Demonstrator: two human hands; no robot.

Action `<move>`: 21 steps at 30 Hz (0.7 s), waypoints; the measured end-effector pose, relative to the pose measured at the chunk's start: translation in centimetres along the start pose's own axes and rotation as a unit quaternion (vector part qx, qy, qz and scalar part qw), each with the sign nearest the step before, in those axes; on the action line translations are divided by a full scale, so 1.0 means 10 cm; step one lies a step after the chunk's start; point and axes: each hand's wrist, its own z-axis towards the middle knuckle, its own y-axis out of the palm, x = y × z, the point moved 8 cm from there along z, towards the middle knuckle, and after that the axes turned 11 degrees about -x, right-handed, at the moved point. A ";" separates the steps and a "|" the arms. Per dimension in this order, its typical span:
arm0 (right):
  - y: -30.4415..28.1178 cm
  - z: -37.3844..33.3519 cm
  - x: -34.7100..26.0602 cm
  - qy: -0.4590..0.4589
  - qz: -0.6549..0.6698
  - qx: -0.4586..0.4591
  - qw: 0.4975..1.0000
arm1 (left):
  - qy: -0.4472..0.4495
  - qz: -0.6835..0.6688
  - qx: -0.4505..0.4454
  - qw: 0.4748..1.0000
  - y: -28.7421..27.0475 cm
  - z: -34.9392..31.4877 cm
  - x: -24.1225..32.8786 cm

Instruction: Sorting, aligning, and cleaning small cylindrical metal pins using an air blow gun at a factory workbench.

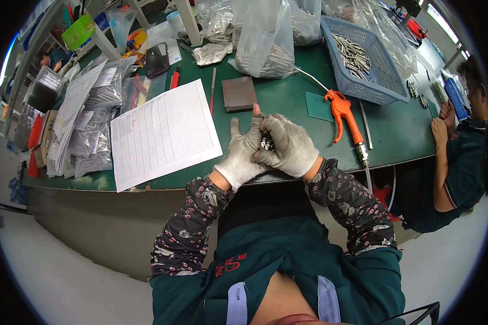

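Both my hands wear whitish work gloves and meet at the table's front edge. Between them is a cluster of small shiny metal parts [267, 142], showing mostly as bright round ends; the gloves hide the rest. My right hand [293, 145] curls round the cluster from the right, thumb below it. My left hand [241, 156] supports its left side, with one finger pointing up and a bare fingertip showing above the glove. A brown square block [239, 94] lies just beyond my hands. To their left is a printed table sheet [165, 135].
A blue plastic basket [387, 96] of metal pins stands at back right, near an orange air gun [342, 111] with a hose. Bags of metal parts [263, 49] stand behind. Bagged parts and papers [100, 103] crowd the left. A co-worker [461, 157] sits at right.
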 end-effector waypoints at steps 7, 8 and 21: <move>0.01 0.02 0.05 0.017 0.036 -0.022 0.999 | 0.006 0.055 0.089 0.994 -0.03 -0.04 0.01; 0.01 0.02 0.04 0.013 0.029 -0.021 0.999 | 0.014 0.050 0.098 0.994 -0.04 -0.05 0.02; -0.01 0.00 -0.03 -0.013 -0.020 -0.026 0.999 | 0.030 0.095 0.144 0.985 -0.07 -0.08 0.09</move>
